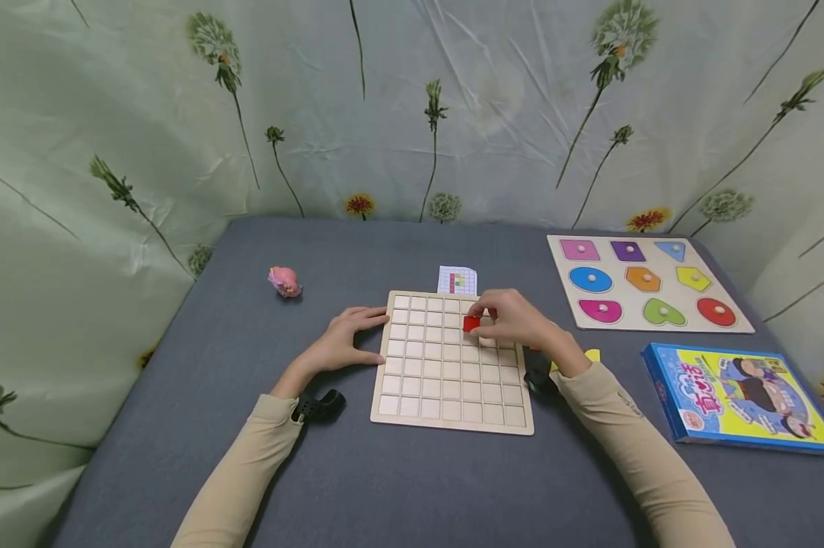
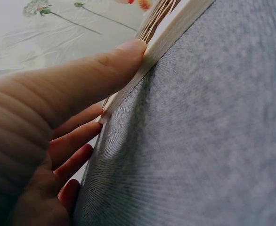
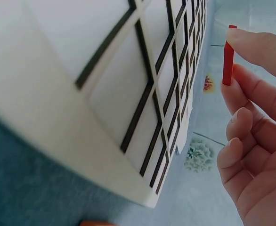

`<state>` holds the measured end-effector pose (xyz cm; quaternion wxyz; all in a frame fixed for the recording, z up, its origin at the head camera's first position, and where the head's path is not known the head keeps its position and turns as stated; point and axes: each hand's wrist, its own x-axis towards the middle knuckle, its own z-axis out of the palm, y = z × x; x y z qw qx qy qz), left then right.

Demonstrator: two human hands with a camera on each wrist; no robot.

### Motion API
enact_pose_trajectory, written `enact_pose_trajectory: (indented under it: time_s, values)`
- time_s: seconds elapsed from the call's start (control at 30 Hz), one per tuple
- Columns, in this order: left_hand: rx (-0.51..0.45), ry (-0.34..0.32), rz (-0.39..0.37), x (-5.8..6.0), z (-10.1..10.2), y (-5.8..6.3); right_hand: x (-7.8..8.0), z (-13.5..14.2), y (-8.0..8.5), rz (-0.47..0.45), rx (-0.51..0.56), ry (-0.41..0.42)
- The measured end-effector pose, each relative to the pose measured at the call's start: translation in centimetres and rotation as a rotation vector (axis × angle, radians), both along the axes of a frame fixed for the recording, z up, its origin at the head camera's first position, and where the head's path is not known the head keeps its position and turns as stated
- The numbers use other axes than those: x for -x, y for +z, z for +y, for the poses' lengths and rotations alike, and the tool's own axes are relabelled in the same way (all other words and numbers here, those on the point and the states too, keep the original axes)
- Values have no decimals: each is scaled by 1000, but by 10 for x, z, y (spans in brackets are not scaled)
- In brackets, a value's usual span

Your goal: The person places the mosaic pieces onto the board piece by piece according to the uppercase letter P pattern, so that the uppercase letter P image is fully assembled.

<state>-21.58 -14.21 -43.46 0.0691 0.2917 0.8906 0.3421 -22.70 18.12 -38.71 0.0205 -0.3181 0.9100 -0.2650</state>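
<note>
A pale wooden grid board point(image 1: 432, 369) lies on the table in front of the person. Between thumb and fingers, the right hand point(image 1: 511, 318) pinches a thin red square tile point(image 1: 471, 324) over the board's upper right part. In the right wrist view the tile point(image 3: 228, 59) is seen edge-on, apart from the grid. The left hand point(image 1: 346, 339) touches the board's left edge; its thumb and fingers are spread along that edge in the left wrist view, the thumb point(image 2: 114, 66) nearly straight. Behind the board lies a small printed card point(image 1: 458, 280) with a coloured grid pattern.
A knobbed shape puzzle board point(image 1: 563, 293) lies at the far right, with a blue and yellow box point(image 1: 748, 396) nearer. A pink toy point(image 1: 285, 281) sits at the left. Partly under the right wrist is a yellow piece point(image 1: 593, 355).
</note>
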Motion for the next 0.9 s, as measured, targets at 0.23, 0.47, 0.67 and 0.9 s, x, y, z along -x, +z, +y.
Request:
enact_pose_trajectory:
  time_s: [0.23,0.47,0.67,0.9]
  values:
    - [1,19,-7,-3,2,1,6,-9,-4,14,-10,16]
    - [-13,21,-8,-1,3,2,10,-17,-4,14,-36,17]
    - [-14,20,-6,1,3,2,14,-23,-3,27,-43,29]
    - [-4,9,3,0,1,1,17,-30,-6,4,-52,34]
